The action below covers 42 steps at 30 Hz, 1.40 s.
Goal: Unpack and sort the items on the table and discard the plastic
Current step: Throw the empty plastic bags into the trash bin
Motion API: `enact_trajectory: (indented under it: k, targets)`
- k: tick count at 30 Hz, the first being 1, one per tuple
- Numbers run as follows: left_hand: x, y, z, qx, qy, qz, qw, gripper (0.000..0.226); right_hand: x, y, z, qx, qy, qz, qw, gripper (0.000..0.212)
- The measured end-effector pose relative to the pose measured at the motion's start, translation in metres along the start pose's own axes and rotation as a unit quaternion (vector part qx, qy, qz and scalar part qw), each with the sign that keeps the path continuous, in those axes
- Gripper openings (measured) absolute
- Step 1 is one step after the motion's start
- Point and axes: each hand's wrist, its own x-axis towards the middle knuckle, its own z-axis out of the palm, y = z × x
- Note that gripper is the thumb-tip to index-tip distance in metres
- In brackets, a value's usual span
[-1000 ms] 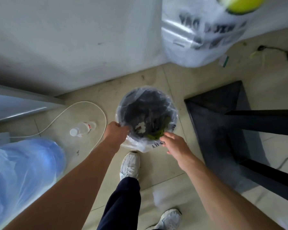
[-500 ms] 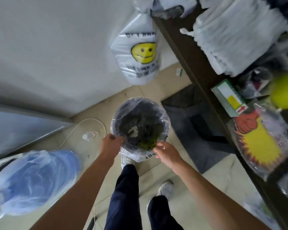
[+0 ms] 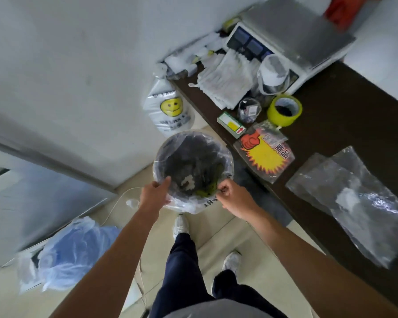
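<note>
A round trash bin [image 3: 194, 143] lined with a clear plastic bag stands on the floor beside the dark table [image 3: 345, 125]. Scraps of white and green waste lie at its bottom. My left hand [image 3: 153, 195] grips the liner at the bin's near-left rim. My right hand [image 3: 233, 195] pinches the liner at the near-right rim. On the table lie clear plastic bags [image 3: 354, 198], a packet of yellow starburst price signs [image 3: 265, 156], a yellow tape roll [image 3: 284, 110], a small green-and-white box [image 3: 231, 123] and a stack of white bags [image 3: 228, 81].
A weighing scale [image 3: 292, 35] sits at the table's far end. A smiley-face plastic bag [image 3: 170, 111] hangs off the table corner above the bin. A blue bundle in clear plastic [image 3: 71, 251] lies on the floor at left, near a white cable and a bottle [image 3: 132, 203].
The view has tilted up and back, bringing the tabletop and scale into sight. Both hands stay on the bin liner's near rim, and the bin appears higher off the floor view than before.
</note>
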Motion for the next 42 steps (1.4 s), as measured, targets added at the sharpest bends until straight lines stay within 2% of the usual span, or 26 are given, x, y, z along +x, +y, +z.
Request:
enact_trajectory:
  k: [4,9,14,19,22,25,29,31,37,40,42]
  targets:
    - [-0.034,0.015,0.007,0.013,-0.001,0.023,1.0,0.032,-0.029,-0.002,-0.029,-0.059,0.038,-0.056,0.996,0.018]
    - [-0.065,0.019,0.013,0.032,-0.011,0.009,0.999,0.035,-0.057,0.003,-0.059,-0.037,0.102,-0.086,0.99,0.021]
    - [-0.094,0.008,0.027,0.05,-0.028,0.012,0.998,0.041,-0.085,0.021,-0.079,-0.024,0.143,-0.089,0.985,0.02]
    - [-0.106,-0.007,0.041,0.097,-0.058,0.007,0.994,0.049,-0.094,0.062,-0.093,-0.069,0.187,-0.081,0.977,0.022]
    - [-0.112,-0.01,0.047,0.119,-0.073,0.01,0.99,0.049,-0.094,0.093,-0.104,-0.123,0.25,-0.044,0.959,0.041]
    - [-0.116,-0.01,0.052,0.139,-0.084,0.013,0.987,0.049,-0.1,0.122,-0.115,-0.158,0.287,0.044,0.944,0.068]
    - [-0.119,-0.011,0.056,0.169,-0.095,0.017,0.981,0.049,-0.112,0.162,-0.122,-0.214,0.238,0.131,0.938,0.083]
    - [-0.119,-0.012,0.057,0.184,-0.099,0.018,0.978,0.048,-0.116,0.179,-0.122,-0.195,0.229,0.154,0.941,0.078]
    - [-0.125,-0.006,0.063,0.214,-0.093,0.029,0.972,0.047,-0.12,0.192,-0.121,-0.14,0.313,0.116,0.932,0.027]
    - [-0.13,0.003,0.068,0.235,-0.089,0.042,0.967,0.047,-0.121,0.188,-0.124,-0.135,0.357,0.1,0.919,0.025]
    - [-0.132,0.009,0.071,0.244,-0.088,0.046,0.965,0.047,-0.125,0.183,-0.127,-0.136,0.394,0.085,0.905,0.032]
